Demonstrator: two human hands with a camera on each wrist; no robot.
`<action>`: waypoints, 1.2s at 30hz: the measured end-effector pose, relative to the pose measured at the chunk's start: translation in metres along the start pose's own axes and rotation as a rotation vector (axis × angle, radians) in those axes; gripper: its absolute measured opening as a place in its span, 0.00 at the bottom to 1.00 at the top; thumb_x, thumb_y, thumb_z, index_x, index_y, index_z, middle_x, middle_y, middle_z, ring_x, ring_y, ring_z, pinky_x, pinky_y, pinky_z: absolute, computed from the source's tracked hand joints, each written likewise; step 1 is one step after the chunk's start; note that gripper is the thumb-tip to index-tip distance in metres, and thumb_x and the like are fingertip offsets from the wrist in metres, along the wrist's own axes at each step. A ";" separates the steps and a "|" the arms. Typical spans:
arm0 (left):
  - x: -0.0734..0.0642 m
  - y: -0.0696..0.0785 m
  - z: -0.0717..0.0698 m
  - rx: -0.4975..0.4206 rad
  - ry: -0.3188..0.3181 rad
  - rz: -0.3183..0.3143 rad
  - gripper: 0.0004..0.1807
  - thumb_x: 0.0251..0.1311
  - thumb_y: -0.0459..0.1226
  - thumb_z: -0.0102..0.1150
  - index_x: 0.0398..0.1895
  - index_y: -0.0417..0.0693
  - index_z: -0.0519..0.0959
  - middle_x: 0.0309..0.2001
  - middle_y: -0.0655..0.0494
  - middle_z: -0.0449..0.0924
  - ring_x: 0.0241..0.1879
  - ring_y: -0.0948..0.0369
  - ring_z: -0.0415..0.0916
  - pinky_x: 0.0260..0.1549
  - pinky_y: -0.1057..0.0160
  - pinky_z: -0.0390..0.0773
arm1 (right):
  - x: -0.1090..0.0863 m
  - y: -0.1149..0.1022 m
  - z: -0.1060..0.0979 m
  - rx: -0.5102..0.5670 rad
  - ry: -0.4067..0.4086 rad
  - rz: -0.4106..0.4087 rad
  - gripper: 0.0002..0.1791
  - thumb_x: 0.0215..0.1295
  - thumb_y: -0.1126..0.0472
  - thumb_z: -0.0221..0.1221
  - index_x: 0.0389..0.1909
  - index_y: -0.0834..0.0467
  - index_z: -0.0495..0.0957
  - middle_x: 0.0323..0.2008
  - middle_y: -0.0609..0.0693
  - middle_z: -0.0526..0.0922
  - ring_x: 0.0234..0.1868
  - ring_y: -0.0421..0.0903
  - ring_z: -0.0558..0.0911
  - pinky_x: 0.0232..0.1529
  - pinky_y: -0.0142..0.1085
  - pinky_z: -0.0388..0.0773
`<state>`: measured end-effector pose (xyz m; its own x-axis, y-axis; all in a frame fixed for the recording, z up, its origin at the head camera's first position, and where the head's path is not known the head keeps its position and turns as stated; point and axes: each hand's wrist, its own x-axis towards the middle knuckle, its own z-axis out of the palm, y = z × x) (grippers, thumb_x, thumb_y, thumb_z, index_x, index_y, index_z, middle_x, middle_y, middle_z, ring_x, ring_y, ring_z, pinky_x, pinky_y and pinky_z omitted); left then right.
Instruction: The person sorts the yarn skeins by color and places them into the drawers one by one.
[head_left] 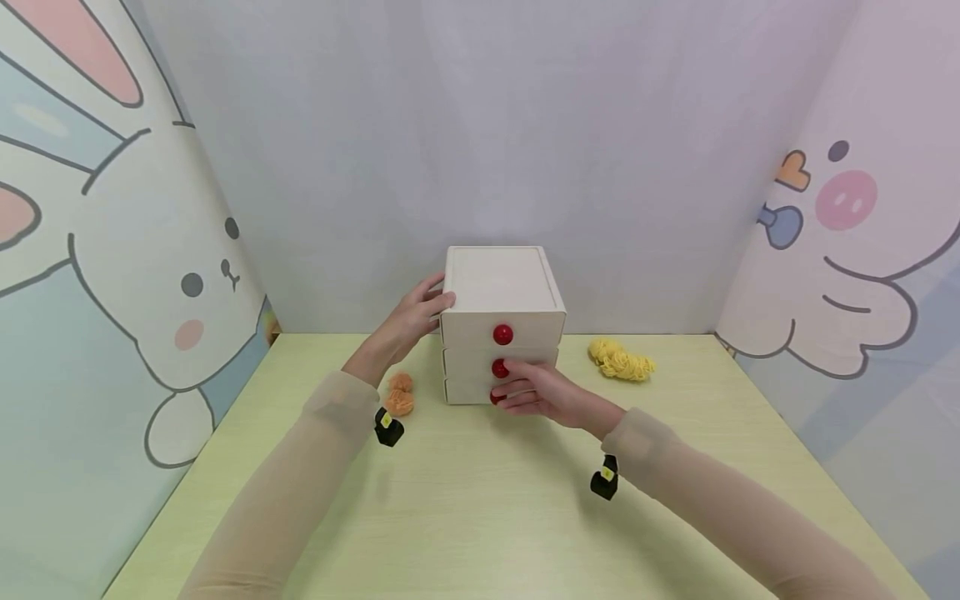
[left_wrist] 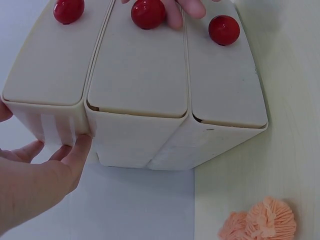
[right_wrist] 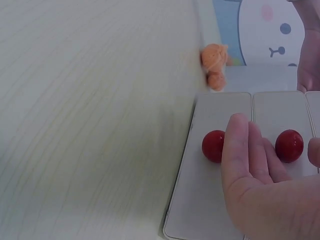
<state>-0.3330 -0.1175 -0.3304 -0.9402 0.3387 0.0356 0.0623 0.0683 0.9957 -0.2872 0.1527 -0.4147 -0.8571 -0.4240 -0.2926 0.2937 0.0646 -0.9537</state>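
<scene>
A white three-drawer cabinet point(head_left: 504, 279) with round red knobs stands at the back of the table. My left hand point(head_left: 412, 321) rests against its upper left side, thumb on the top edge, fingertips on the side wall of the top drawer section point(left_wrist: 40, 80). In front of the drawers, my right hand point(head_left: 543, 392) reaches in with its fingers nearly straight. Its thumb and fingers stand on either side of the middle knob point(right_wrist: 289, 146), with small gaps showing in the right wrist view. The bottom knob point(right_wrist: 214, 146) is partly covered by the outer fingers. The top knob point(head_left: 503, 334) is untouched.
An orange yarn bundle point(head_left: 400, 395) lies left of the cabinet, near my left wrist. To the right is a yellow yarn skein point(head_left: 621, 360). The pale wooden table point(head_left: 465, 517) meets a plain curtain behind and cartoon-printed panels point(head_left: 150, 333) at the sides.
</scene>
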 end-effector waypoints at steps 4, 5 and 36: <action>0.000 0.000 0.001 -0.001 0.001 -0.001 0.38 0.82 0.45 0.52 0.88 0.54 0.49 0.84 0.43 0.51 0.80 0.46 0.57 0.78 0.44 0.61 | 0.003 0.000 0.005 0.030 0.014 0.017 0.33 0.82 0.43 0.54 0.70 0.67 0.69 0.60 0.67 0.84 0.61 0.61 0.86 0.62 0.49 0.84; 0.000 0.000 0.001 -0.002 0.003 -0.002 0.38 0.82 0.46 0.52 0.88 0.55 0.49 0.84 0.43 0.51 0.80 0.46 0.58 0.78 0.44 0.61 | 0.004 0.001 0.006 0.039 0.022 0.023 0.33 0.81 0.43 0.55 0.69 0.67 0.70 0.60 0.66 0.85 0.62 0.62 0.85 0.60 0.48 0.85; -0.002 0.001 -0.001 -0.014 -0.007 -0.001 0.39 0.82 0.46 0.53 0.88 0.55 0.48 0.83 0.43 0.52 0.80 0.46 0.58 0.78 0.43 0.61 | -0.013 0.009 0.014 0.004 -0.018 -0.006 0.33 0.82 0.44 0.54 0.69 0.69 0.70 0.64 0.70 0.81 0.60 0.61 0.86 0.58 0.44 0.86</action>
<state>-0.3312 -0.1194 -0.3298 -0.9379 0.3452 0.0343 0.0567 0.0550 0.9969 -0.2670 0.1461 -0.4186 -0.8512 -0.4405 -0.2854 0.2901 0.0583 -0.9552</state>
